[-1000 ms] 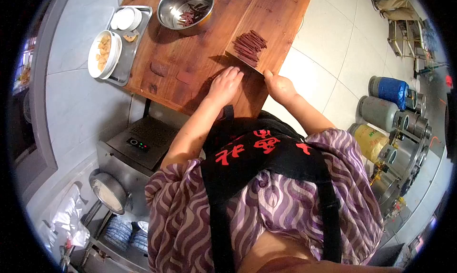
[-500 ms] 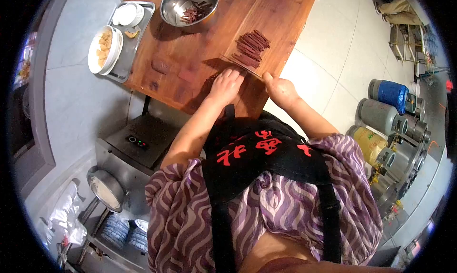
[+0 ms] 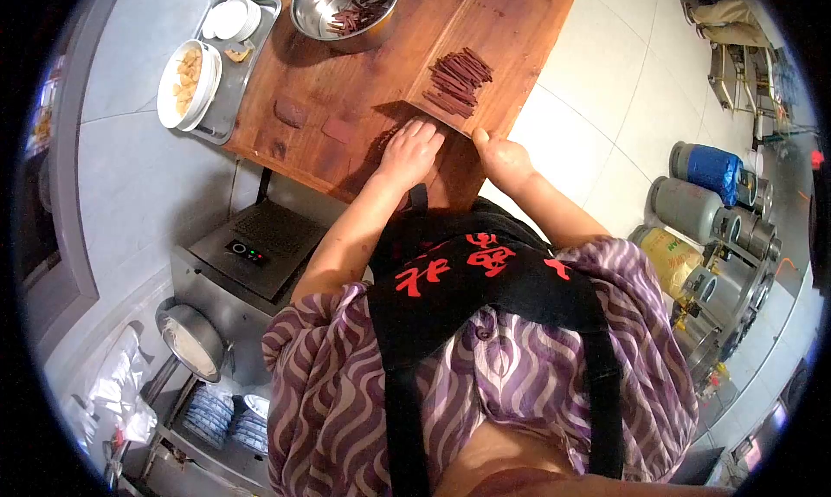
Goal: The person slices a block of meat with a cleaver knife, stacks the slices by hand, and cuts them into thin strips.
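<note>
My right hand (image 3: 505,161) is closed round the handle of a cleaver (image 3: 441,119) at the front edge of the wooden table. The blade runs leftward, just beyond the fingertips of my left hand (image 3: 410,152). That hand is closed, its fingers curled down at the tabletop; whatever lies under them is hidden. On the far side of the blade is a pile of dark red-brown strips (image 3: 461,77). Two flat dark red pieces (image 3: 290,113) lie further left, and dark crumbs show beside my left hand.
A steel bowl (image 3: 333,35) with similar strips stands further back on the wooden table (image 3: 415,29). At the left, a metal tray (image 3: 232,86) carries white dishes and yellowish food pieces. Gas cylinders (image 3: 692,204) stand on the floor to the right; a steel appliance (image 3: 260,246) sits below left.
The cleaver's blade has tipped slightly, with its face showing more beside the pile of strips. Both hands stay in nearly the same place; the view has shifted a little.
</note>
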The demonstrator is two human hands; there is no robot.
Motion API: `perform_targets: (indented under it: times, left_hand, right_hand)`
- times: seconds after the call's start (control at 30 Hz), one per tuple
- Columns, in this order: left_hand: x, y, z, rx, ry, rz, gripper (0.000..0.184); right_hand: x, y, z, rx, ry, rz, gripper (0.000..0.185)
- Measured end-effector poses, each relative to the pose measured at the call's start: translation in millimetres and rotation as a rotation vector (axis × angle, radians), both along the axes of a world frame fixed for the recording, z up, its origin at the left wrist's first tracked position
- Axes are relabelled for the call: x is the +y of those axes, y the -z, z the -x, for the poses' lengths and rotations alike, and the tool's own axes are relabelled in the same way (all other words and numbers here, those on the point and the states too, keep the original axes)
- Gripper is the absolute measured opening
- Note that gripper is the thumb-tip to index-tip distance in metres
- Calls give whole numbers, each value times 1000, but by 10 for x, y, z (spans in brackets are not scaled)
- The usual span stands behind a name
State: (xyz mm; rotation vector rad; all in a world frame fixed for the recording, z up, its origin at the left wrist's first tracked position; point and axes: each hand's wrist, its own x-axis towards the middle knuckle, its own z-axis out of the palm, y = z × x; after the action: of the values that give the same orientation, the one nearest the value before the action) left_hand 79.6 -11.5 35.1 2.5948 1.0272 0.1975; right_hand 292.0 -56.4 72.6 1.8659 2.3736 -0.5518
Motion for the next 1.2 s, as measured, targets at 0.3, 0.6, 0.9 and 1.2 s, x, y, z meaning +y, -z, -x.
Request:
perform_targets:
  times: [0.3, 0.6, 0.9, 1.2]
  left_hand:
    - [17, -46, -3, -65, -3, -45, 23]
    - [6, 12, 3, -137, -11, -163, 24]
    - [-93, 30, 46, -102, -29, -205, 29]
    - [-85, 17, 22, -62, -28, -190, 28]
  right_hand:
    - [43, -220, -9, 12, -21, 79, 18]
    - [15, -17, -94, 97, 53, 18, 15]
    - [-54, -180, -66, 108, 55, 22, 13]
    - [-37, -201, -72, 99, 71, 22, 14]
